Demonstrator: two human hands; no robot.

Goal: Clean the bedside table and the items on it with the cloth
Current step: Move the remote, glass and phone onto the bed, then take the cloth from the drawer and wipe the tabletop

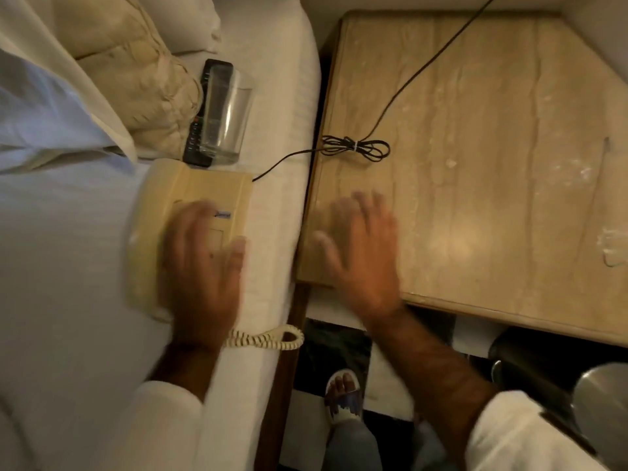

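Note:
The bedside table (492, 171) has a bare beige marble top with dusty white marks toward its right side. A cream telephone (176, 212) lies on the white bed to the left, its coiled cord (268, 339) hanging off the mattress edge. My left hand (204, 273) rests flat on the phone, fingers spread and motion-blurred. My right hand (363, 253) hovers open over the table's near-left corner, holding nothing. Behind the phone, a clear drinking glass (226, 117) stands on the bed against a black remote control (204, 113). No cloth is visible.
A thin black cable (356, 148) with a tied bundle runs from the phone across the table to the far wall. A beige cushion (136, 79) lies on the bed. My sandalled foot (343, 396) stands on the dark floor; a metal object (601, 399) sits lower right.

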